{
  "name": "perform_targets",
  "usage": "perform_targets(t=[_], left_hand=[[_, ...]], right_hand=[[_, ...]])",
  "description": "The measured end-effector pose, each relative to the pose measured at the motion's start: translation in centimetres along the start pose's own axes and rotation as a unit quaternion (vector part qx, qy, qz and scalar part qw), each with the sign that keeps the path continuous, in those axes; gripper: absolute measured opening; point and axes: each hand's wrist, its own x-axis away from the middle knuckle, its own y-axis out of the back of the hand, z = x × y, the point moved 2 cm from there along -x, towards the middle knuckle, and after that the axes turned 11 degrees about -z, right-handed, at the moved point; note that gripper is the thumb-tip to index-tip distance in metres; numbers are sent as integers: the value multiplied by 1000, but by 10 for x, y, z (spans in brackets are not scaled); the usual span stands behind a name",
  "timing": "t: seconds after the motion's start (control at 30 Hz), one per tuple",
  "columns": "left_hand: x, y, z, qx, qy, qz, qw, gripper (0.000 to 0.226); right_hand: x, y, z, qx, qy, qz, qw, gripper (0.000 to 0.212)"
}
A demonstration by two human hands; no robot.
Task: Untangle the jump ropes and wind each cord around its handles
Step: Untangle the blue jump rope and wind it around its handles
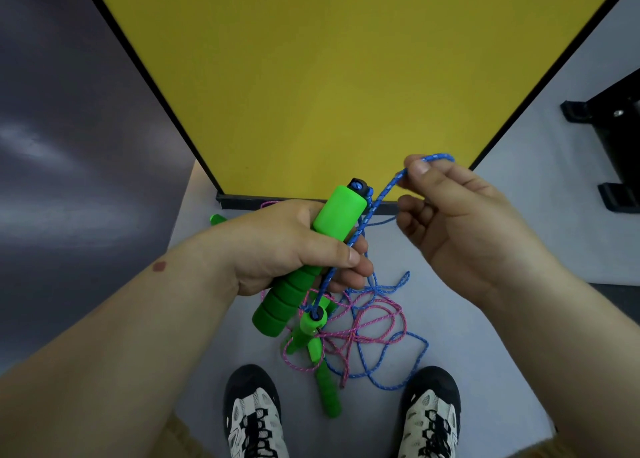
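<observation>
My left hand (pixel 298 246) grips a green foam jump-rope handle (pixel 332 222) tilted up to the right, with a blue cap at its top. A blue speckled cord (pixel 377 198) runs from under that hand up to my right hand (pixel 460 222), which pinches it between thumb and forefinger. Below, on the pale floor, a second green handle (pixel 313 322) and a third green handle (pixel 327 388) lie in a tangle of blue cord (pixel 412 353) and pink cord (pixel 367 329). Another green handle tip (pixel 216 219) pokes out behind my left wrist.
A yellow panel with a black frame (pixel 329 77) stands straight ahead, its foot near the ropes. My two shoes (pixel 254 419) flank the tangle. A black stand (pixel 613 135) sits at the right; a dark wall (pixel 69 146) fills the left.
</observation>
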Motion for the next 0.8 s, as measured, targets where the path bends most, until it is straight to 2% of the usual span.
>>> perform_targets(t=[0.07, 0.13, 0.23, 0.43, 0.53, 0.63, 0.73, 0.8], left_hand=[[0, 0, 0, -2, -1, 3, 1000, 14], [0, -1, 0, 2, -1, 8, 1000, 14], [0, 0, 0, 2, -1, 4, 1000, 13], [0, -1, 0, 2, -4, 3, 1000, 13], [-1, -1, 0, 4, -7, -8, 1000, 12], [-1, -1, 0, 7, -6, -13, 1000, 13], [-1, -2, 0, 6, -1, -12, 1000, 13], [-1, -1, 0, 9, 0, -13, 1000, 13]], right_hand=[[4, -4, -5, 22, -24, 44, 999, 15], [7, -6, -8, 40, -31, 62, 997, 14], [4, -5, -7, 40, -11, 38, 998, 3], [-3, 3, 6, -9, 46, -35, 998, 6], [-3, 5, 8, -20, 47, -47, 998, 6], [2, -1, -1, -6, 10, -6, 1000, 3], [8, -8, -9, 31, -27, 58, 997, 11], [9, -8, -10, 46, -22, 60, 997, 9]])
